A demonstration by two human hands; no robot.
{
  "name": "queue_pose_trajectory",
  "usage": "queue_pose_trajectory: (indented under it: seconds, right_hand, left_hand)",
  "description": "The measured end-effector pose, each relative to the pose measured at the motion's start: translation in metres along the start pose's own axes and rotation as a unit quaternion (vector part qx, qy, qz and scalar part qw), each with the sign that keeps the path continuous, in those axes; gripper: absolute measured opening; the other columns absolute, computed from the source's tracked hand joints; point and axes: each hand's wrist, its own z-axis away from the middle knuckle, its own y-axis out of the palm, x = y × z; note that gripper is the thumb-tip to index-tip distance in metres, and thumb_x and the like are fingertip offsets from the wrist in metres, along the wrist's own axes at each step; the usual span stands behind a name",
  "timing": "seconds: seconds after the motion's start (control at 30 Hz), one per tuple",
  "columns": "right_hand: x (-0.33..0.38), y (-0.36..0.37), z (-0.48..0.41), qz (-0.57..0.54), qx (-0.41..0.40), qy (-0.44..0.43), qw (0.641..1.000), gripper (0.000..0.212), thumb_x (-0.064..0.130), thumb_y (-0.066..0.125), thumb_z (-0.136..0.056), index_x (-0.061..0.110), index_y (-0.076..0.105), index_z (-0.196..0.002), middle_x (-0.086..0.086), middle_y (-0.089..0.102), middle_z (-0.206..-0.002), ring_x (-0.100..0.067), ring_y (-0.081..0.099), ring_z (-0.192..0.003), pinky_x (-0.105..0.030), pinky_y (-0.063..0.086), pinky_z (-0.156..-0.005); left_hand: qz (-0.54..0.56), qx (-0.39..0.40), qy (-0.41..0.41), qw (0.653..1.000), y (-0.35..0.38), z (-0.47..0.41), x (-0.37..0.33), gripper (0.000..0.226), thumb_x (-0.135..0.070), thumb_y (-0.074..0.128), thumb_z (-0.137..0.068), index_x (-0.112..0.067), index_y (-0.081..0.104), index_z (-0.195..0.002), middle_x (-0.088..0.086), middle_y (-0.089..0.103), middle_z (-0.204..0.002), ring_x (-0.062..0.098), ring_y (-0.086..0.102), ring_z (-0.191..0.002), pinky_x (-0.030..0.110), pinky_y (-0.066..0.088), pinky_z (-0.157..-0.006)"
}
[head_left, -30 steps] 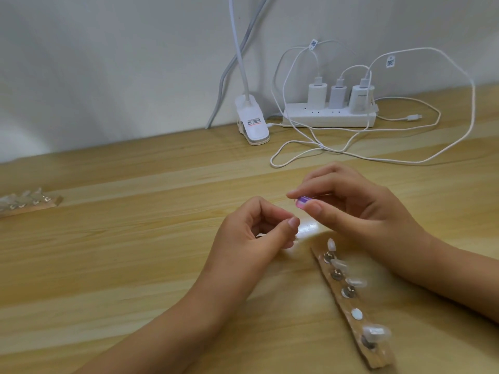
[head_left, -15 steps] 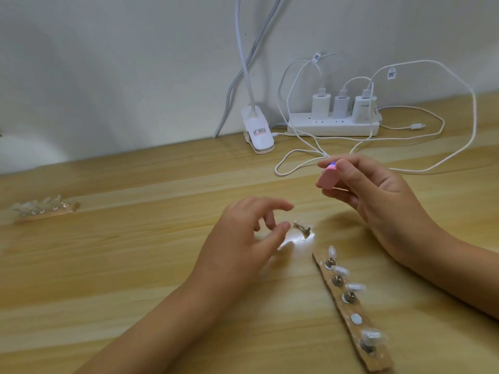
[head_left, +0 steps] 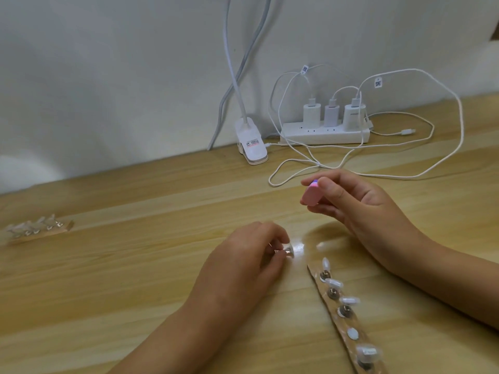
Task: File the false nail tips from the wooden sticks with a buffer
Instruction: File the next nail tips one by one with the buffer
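Far left, a wooden stick point(head_left: 37, 233) of nail tips lies on the table point(head_left: 135, 279); the left hand point(head_left: 251, 265) pinches a loose nail tip point(head_left: 287, 251) at the tabletop, the right hand point(head_left: 359, 203) grips a pink buffer point(head_left: 310, 197) above it, and a second stick point(head_left: 348, 323) lies lower right.

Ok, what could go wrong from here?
The loose tip is tiny and only pinched by the left hand at its fingertips, so it may slip or roll away. The right forearm lies close to the stick; a sweep could knock its tips off. The buffer in the right hand hangs near the cable and might snag it.
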Motion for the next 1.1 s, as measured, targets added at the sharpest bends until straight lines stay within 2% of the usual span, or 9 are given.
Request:
queue_pose_trajectory:
  seconds: [0.07,0.2,0.33,0.43,0.5,0.6,0.8,0.97,1.1]
  right_hand:
    - [-0.001,0.0,0.0,-0.006,0.0,0.0,1.0,0.029,0.044,0.063,-0.081,0.022,0.074,-0.097,-0.018,0.066,-0.1,-0.022,0.067,-0.099,-0.024,0.054,-0.086]
    - [-0.001,0.0,-0.001,-0.027,-0.008,0.007,1.0,0.022,0.04,0.07,-0.083,0.024,0.075,-0.096,-0.008,0.068,-0.098,-0.017,0.067,-0.099,-0.025,0.054,-0.089]
    - [0.001,0.001,0.001,-0.028,-0.009,0.005,1.0,0.023,0.041,0.072,-0.078,0.027,0.075,-0.095,-0.003,0.069,-0.107,-0.014,0.068,-0.102,-0.03,0.053,-0.096]
    - [0.003,0.002,0.004,-0.025,0.0,-0.004,1.0,0.021,0.042,0.072,-0.077,0.029,0.075,-0.094,-0.001,0.071,-0.104,-0.014,0.069,-0.101,-0.029,0.052,-0.097]
    - [0.003,0.003,0.007,-0.016,0.014,-0.014,1.0,0.021,0.041,0.071,-0.078,0.028,0.075,-0.095,-0.003,0.071,-0.101,-0.018,0.07,-0.099,-0.03,0.054,-0.095]
    - [0.004,0.006,0.013,0.026,0.041,-0.051,0.998,0.02,0.038,0.07,-0.085,0.026,0.074,-0.1,-0.002,0.072,-0.103,-0.018,0.07,-0.097,-0.026,0.055,-0.088]
    - [0.003,0.009,0.018,0.148,0.087,-0.101,0.98,0.02,0.033,0.067,-0.089,0.022,0.07,-0.107,0.002,0.065,-0.109,-0.021,0.065,-0.107,-0.031,0.053,-0.092]
    - [0.004,0.007,0.018,0.13,0.106,-0.048,0.985,0.019,0.03,0.063,-0.09,0.023,0.073,-0.105,0.001,0.072,-0.098,-0.011,0.07,-0.097,-0.016,0.051,-0.084]
    - [0.004,0.007,0.018,0.15,0.094,-0.071,0.982,0.019,0.033,0.062,-0.094,0.021,0.072,-0.106,-0.002,0.071,-0.094,-0.014,0.071,-0.092,-0.02,0.054,-0.082]
  left_hand:
    - [0.114,0.004,-0.068,0.991,0.001,-0.001,-0.001,0.028,-0.01,0.072,-0.083,-0.032,0.059,-0.093,-0.014,0.066,-0.084,0.002,0.062,-0.08,0.014,0.048,-0.071]
    - [0.311,0.003,-0.177,0.934,-0.002,-0.003,-0.004,0.028,-0.002,0.075,-0.08,-0.025,0.071,-0.095,-0.008,0.074,-0.085,0.004,0.069,-0.076,0.011,0.05,-0.071]
    - [0.399,-0.009,-0.236,0.886,-0.004,-0.005,-0.004,0.016,-0.007,0.074,-0.081,-0.02,0.078,-0.089,-0.003,0.077,-0.086,0.001,0.069,-0.077,0.009,0.049,-0.071]
    - [0.448,-0.055,-0.241,0.859,-0.005,-0.005,-0.003,0.011,-0.006,0.074,-0.079,-0.014,0.08,-0.084,-0.005,0.075,-0.099,-0.001,0.069,-0.089,0.006,0.047,-0.071]
    - [0.474,-0.061,-0.232,0.847,-0.005,-0.003,-0.004,0.01,-0.016,0.076,-0.076,-0.018,0.079,-0.085,-0.006,0.075,-0.1,0.003,0.069,-0.093,0.009,0.049,-0.074]
    - [0.483,-0.041,-0.202,0.851,-0.002,-0.001,-0.008,0.018,-0.03,0.071,-0.073,-0.021,0.075,-0.088,0.004,0.076,-0.092,0.008,0.07,-0.081,0.013,0.051,-0.071]
    - [0.455,-0.013,-0.171,0.874,0.003,-0.002,-0.006,0.005,-0.017,0.07,-0.083,-0.016,0.071,-0.088,0.004,0.075,-0.082,0.009,0.07,-0.078,0.015,0.052,-0.07]
    - [0.426,0.002,-0.159,0.891,0.004,-0.001,-0.006,0.011,-0.012,0.07,-0.087,-0.022,0.07,-0.081,0.002,0.075,-0.081,0.01,0.069,-0.075,0.018,0.053,-0.071]
    - [0.41,0.008,-0.151,0.9,0.004,0.0,-0.007,0.011,-0.014,0.073,-0.085,-0.022,0.069,-0.079,0.003,0.075,-0.082,0.014,0.069,-0.077,0.027,0.056,-0.076]
